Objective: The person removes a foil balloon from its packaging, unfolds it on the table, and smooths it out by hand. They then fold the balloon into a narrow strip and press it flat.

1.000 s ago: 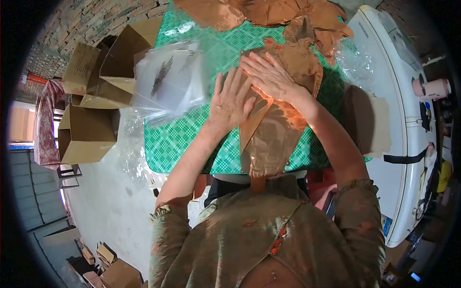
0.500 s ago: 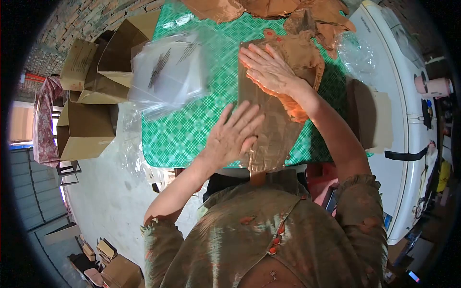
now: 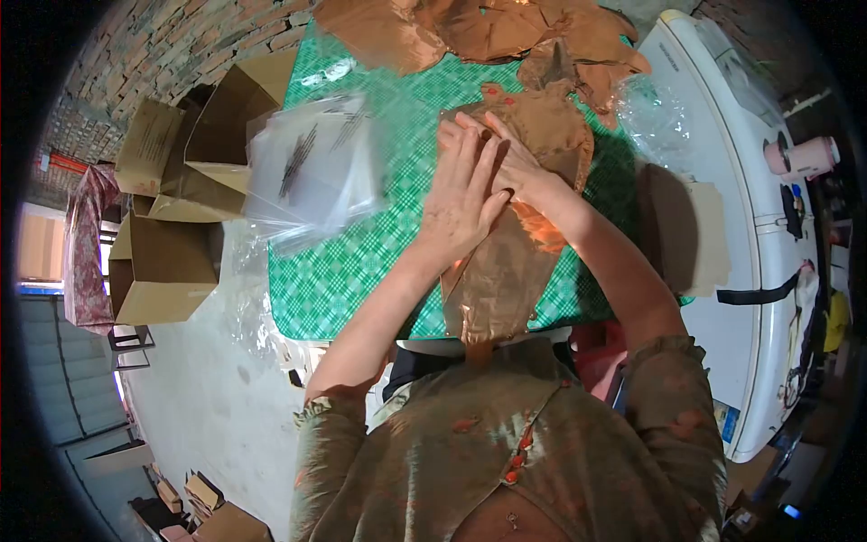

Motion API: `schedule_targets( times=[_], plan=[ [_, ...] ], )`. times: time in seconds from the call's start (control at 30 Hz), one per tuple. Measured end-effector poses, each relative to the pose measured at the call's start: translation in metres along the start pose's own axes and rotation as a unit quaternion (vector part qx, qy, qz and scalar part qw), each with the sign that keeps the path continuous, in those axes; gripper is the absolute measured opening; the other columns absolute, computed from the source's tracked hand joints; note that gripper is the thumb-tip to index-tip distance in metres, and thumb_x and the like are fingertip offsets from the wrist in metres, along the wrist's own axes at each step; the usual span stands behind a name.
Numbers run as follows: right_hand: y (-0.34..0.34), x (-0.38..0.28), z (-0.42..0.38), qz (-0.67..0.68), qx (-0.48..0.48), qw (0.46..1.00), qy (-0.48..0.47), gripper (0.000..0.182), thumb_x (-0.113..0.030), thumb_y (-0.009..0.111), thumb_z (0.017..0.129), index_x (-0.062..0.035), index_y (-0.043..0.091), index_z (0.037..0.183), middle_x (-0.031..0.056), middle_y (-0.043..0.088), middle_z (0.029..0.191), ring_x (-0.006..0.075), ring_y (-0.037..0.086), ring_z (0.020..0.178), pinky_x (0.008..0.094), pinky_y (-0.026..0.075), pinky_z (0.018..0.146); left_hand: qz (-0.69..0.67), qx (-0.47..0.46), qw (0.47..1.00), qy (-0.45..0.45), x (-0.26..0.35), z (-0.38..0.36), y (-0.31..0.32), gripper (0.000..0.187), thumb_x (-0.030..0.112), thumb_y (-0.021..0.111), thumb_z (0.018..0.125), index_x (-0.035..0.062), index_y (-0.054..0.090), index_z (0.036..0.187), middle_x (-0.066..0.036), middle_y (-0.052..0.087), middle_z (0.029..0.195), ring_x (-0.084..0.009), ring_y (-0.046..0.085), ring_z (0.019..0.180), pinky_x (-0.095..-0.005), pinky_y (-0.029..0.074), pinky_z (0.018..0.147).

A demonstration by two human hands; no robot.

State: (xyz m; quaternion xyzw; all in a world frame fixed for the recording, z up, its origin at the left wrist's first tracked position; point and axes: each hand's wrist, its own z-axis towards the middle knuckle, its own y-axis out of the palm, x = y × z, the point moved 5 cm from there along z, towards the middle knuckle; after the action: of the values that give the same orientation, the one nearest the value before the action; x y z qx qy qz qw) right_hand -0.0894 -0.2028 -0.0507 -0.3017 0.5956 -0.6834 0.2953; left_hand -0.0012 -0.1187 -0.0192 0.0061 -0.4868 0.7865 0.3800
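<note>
A shiny brown garment (image 3: 497, 285), folded into a long shape, lies on the green checked tablecloth (image 3: 348, 280) and reaches the front edge. My right hand (image 3: 517, 167) rests flat on its upper part, fingers stretched out. My left hand (image 3: 461, 199) lies open across the garment, with its fingertips over the fingers of my right hand, partly hiding them. Near the right wrist, a crumpled fold of the cloth shines bright orange. Neither hand grips anything.
To the left, clear plastic bags (image 3: 316, 172) lie stacked on the table, beside open cardboard boxes (image 3: 172, 262). More brown garments (image 3: 488, 32) are heaped along the far edge. At right are crumpled clear plastic (image 3: 652, 117), a cardboard piece (image 3: 709, 235) and a white refrigerator (image 3: 722, 117).
My left hand has moved up and right, from the garment's lower left side onto my right hand's fingers. My right hand stays flat on the garment. The whole view has shifted slightly.
</note>
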Motion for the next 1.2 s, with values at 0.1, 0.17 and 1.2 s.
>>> schedule_targets(
  times=[0.1, 0.17, 1.2],
  plan=[
    [0.007, 0.004, 0.002, 0.034, 0.015, 0.999, 0.0, 0.069, -0.052, 0.043, 0.105, -0.0161, 0.03, 0.162, 0.0036, 0.024, 0.17, 0.0255, 0.014, 0.159, 0.0539, 0.009, 0.129, 0.018, -0.011, 1.0, -0.011, -0.003, -0.001, 0.015, 0.079, 0.035, 0.064, 0.098, 0.0019, 0.028, 0.16, -0.027, 0.024, 0.165, -0.0465, 0.022, 0.153, -0.0538, 0.024, 0.124],
    [0.007, 0.001, -0.001, 0.032, 0.013, 0.999, -0.001, 0.072, -0.053, 0.044, 0.103, -0.0161, 0.029, 0.162, 0.0036, 0.023, 0.17, 0.0256, 0.014, 0.159, 0.0543, 0.009, 0.129, 0.023, -0.02, 0.999, -0.016, -0.001, -0.006, 0.02, 0.08, 0.037, 0.064, 0.097, 0.002, 0.028, 0.16, -0.028, 0.024, 0.165, -0.0466, 0.022, 0.153, -0.054, 0.024, 0.124],
    [0.005, 0.188, -0.043, 0.011, 0.046, 0.962, 0.268, 0.058, -0.038, 0.038, 0.107, -0.0078, 0.038, 0.157, 0.008, 0.034, 0.166, 0.0309, 0.026, 0.155, 0.0553, 0.02, 0.123, 0.121, -0.129, 0.984, -0.032, 0.0, -0.004, 0.027, 0.07, 0.055, 0.046, 0.104, 0.0094, 0.044, 0.156, -0.024, 0.03, 0.165, -0.0437, 0.022, 0.154, -0.0541, 0.017, 0.126]
  ],
)
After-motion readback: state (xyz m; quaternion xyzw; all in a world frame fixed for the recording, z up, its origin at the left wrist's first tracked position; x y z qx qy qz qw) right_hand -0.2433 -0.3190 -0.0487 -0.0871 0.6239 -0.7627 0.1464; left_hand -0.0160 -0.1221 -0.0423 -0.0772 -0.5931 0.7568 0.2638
